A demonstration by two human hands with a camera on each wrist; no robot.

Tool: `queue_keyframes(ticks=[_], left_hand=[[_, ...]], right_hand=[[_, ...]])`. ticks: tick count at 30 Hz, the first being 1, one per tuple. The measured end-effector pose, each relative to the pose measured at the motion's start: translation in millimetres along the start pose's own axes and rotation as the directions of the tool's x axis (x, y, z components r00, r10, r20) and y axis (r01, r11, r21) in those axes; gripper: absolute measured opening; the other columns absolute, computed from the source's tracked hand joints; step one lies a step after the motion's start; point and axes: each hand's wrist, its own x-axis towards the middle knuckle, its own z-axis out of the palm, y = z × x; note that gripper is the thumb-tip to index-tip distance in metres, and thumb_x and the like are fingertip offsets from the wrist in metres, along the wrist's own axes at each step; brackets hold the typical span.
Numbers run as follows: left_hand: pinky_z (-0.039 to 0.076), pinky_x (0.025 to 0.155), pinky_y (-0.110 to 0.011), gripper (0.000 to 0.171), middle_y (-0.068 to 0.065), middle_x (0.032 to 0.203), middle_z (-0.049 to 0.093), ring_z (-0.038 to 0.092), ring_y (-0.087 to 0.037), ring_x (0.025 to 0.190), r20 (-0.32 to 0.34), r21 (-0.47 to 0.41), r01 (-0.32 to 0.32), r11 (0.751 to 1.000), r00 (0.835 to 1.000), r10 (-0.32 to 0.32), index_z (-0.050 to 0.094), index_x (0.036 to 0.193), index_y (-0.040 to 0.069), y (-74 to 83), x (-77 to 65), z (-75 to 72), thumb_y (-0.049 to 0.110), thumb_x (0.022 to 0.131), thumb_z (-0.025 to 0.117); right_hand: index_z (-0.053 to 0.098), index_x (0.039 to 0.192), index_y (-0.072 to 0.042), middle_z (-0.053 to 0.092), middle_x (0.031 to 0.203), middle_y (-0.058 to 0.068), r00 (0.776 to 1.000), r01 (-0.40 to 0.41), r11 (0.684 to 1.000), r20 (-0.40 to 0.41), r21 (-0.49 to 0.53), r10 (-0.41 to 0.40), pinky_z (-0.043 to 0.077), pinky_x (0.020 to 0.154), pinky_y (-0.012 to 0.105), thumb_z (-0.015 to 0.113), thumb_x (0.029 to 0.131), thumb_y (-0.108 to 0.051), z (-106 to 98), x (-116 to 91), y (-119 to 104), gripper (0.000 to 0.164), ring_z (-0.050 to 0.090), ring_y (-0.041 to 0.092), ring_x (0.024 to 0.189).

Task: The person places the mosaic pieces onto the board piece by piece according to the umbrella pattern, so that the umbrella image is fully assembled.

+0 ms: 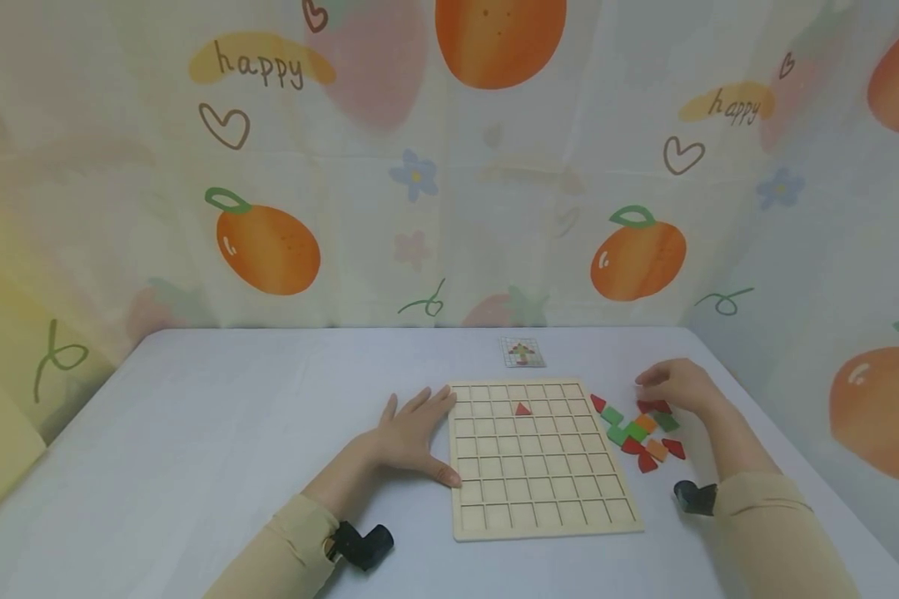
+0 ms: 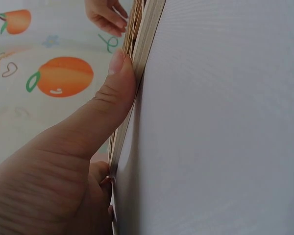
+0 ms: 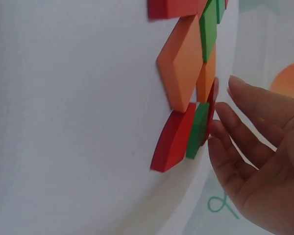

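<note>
Right hand [image 1: 676, 385] nearer the loose tiles [image 1: 635, 431], right of the gridded wooden board [image 1: 539, 469]. Its fingers loosely curved, apparently empty. Red pieces [image 1: 647, 407] just below the fingertips, toward the wearer, spread left-right; outlines hard to judge. Left hand [image 1: 412, 434] splayed, touching board's left edge, gripping nothing.

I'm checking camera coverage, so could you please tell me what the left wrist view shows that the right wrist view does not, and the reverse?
Only the left wrist view shows the left hand, touching the wooden board. Only the right wrist view shows the red, green and orange pieces. Both show the right hand, the white tabletop and the orange-print backdrop.
</note>
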Motion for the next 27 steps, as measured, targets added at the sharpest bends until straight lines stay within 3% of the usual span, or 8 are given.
queue_keyframes(ticks=[9, 27], left_hand=[[-0.004, 0.12, -0.069, 0.123, 0.001, 0.169, 0.014, 0.009, -0.031, 0.158, -0.003, -0.003, 0.003, 1.0, 1.0, -0.003, 0.02, 0.159, 0.015, 0.9, -0.5, 0.0, 0.064, 0.064, 0.082], [-0.005, 0.12, -0.069, 0.122, 0.001, 0.169, 0.014, 0.008, -0.031, 0.158, -0.002, -0.012, 0.0, 1.0, 1.0, 0.0, 0.02, 0.159, 0.015, 0.3, -0.8, -0.1, 0.063, 0.065, 0.082]], right_hand=[[0.064, 0.121, 0.001, 0.062, 0.124, 0.027, 0.999, -0.031, 1.0, 0.04, -0.003, 0.031, 0.051, 0.095, 0.056, 0.075, 0.085, -0.026, -2.7, 0.3, 8.7, 0.046, 0.056, 0.037, 0.106], [0.069, 0.11, 0.001, 0.069, 0.103, 0.019, 0.997, 0.009, 0.999, 0.073, -0.033, -0.007, 0.055, 0.077, 0.038, 0.077, 0.084, -0.021, -3.6, -4.0, 3.7, 0.035, 0.058, 0.024, 0.088]])
